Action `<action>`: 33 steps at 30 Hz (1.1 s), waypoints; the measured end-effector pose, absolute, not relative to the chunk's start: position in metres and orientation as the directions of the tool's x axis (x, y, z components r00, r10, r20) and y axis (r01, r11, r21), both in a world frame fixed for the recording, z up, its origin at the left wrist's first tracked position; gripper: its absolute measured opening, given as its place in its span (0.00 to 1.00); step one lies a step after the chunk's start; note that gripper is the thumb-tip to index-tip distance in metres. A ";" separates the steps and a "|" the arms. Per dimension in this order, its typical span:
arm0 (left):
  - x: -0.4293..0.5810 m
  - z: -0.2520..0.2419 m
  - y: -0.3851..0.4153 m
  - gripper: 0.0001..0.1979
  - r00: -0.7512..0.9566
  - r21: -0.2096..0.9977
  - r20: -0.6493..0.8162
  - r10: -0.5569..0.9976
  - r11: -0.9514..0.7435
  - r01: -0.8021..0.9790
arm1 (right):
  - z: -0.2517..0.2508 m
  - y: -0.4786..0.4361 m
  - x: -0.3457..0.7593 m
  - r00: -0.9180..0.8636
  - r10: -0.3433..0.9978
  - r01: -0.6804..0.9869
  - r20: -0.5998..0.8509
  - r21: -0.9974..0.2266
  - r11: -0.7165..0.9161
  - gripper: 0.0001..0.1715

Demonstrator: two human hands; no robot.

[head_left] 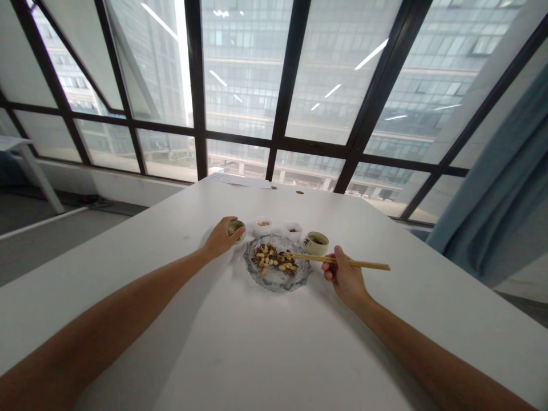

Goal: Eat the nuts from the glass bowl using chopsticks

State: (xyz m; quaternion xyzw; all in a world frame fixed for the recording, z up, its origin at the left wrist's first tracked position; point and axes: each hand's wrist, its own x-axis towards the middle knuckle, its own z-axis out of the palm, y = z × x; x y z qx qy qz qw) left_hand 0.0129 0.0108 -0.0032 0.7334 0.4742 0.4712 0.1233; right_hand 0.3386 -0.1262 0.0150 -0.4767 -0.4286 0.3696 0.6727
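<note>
The left hand curled its fingers snugly around a small round green cup; the right hand pinched yellowish wooden chopsticks, tips over brown-and-tan seeds in a scalloped clear-glass bowl. Small white cups and a pale-green lettered cup crowded its far rim. White surface stretched thence to the left, right and near edges; a flat brown disc lay by the far edge.

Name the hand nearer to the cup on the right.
Right hand: just right of the cup, holding chopsticks; the left hand is well left of it, around the other cup.
</note>
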 end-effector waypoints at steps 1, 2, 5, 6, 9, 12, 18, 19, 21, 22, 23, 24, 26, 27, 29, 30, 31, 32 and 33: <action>0.013 -0.003 0.011 0.22 0.109 0.627 0.572 0.813 -0.519 0.581 | 0.017 -0.127 0.337 0.365 0.900 -0.080 0.237 -0.956 0.284 0.33; 0.013 -0.003 0.010 0.22 0.111 0.627 0.569 0.815 -0.517 0.583 | 0.019 -0.128 0.335 0.363 0.897 -0.069 0.252 -0.953 0.296 0.33; 0.013 -0.002 0.010 0.23 0.114 0.623 0.564 0.818 -0.512 0.591 | 0.026 -0.131 0.331 0.346 0.884 -0.027 0.314 -0.939 0.344 0.34; 0.013 -0.002 0.010 0.23 0.115 0.622 0.564 0.818 -0.512 0.593 | 0.029 -0.133 0.330 0.343 0.876 0.000 0.340 -0.932 0.362 0.34; 0.013 -0.002 0.010 0.23 0.118 0.614 0.568 0.815 -0.514 0.599 | 0.036 -0.140 0.328 0.323 0.841 0.133 0.434 -0.901 0.413 0.34; 0.014 -0.002 0.010 0.23 0.121 0.609 0.568 0.814 -0.515 0.603 | 0.041 -0.148 0.325 0.216 0.838 0.258 0.501 -0.857 0.446 0.34; 0.013 -0.001 0.010 0.24 0.120 0.609 0.569 0.814 -0.515 0.603 | 0.037 -0.151 0.325 -0.001 0.860 0.446 0.511 -0.769 0.458 0.32; 0.013 -0.001 0.010 0.24 0.119 0.612 0.567 0.815 -0.513 0.602 | 0.035 -0.150 0.326 -0.010 0.863 0.466 0.506 -0.761 0.451 0.31; 0.013 -0.001 0.010 0.24 0.117 0.618 0.562 0.819 -0.509 0.599 | 0.031 -0.147 0.329 -0.017 0.865 0.499 0.501 -0.746 0.441 0.31; 0.013 -0.001 0.010 0.24 0.115 0.622 0.559 0.821 -0.507 0.596 | 0.030 -0.147 0.330 -0.019 0.865 0.512 0.502 -0.738 0.440 0.31; 0.013 -0.001 0.010 0.24 0.114 0.625 0.557 0.823 -0.506 0.594 | 0.030 -0.146 0.330 -0.024 0.864 0.524 0.503 -0.730 0.439 0.30; 0.013 -0.001 0.010 0.24 0.113 0.627 0.556 0.823 -0.505 0.593 | 0.030 -0.146 0.330 -0.027 0.863 0.535 0.504 -0.722 0.439 0.30; 0.012 -0.001 0.010 0.23 0.118 0.625 0.556 0.823 -0.508 0.593 | 0.031 -0.147 0.329 -0.027 0.860 0.545 0.510 -0.713 0.441 0.30; 0.012 0.000 0.010 0.23 0.122 0.621 0.558 0.821 -0.510 0.595 | 0.032 -0.147 0.328 -0.019 0.856 0.542 0.516 -0.714 0.442 0.31; 0.012 0.000 0.009 0.24 0.127 0.614 0.560 0.819 -0.513 0.600 | 0.035 -0.148 0.327 0.007 0.848 0.532 0.530 -0.720 0.446 0.31; 0.012 0.000 0.009 0.24 0.127 0.612 0.561 0.818 -0.514 0.601 | 0.036 -0.148 0.327 0.018 0.844 0.528 0.536 -0.722 0.447 0.32; 0.012 0.001 0.009 0.23 0.126 0.611 0.562 0.818 -0.513 0.602 | 0.036 -0.147 0.327 0.025 0.842 0.528 0.539 -0.722 0.447 0.32; 0.012 0.001 0.009 0.23 0.125 0.611 0.563 0.817 -0.513 0.603 | 0.037 -0.147 0.327 0.027 0.841 0.534 0.540 -0.719 0.445 0.32; 0.012 0.001 0.009 0.23 0.124 0.612 0.563 0.817 -0.513 0.602 | 0.037 -0.147 0.327 0.021 0.841 0.544 0.540 -0.713 0.443 0.32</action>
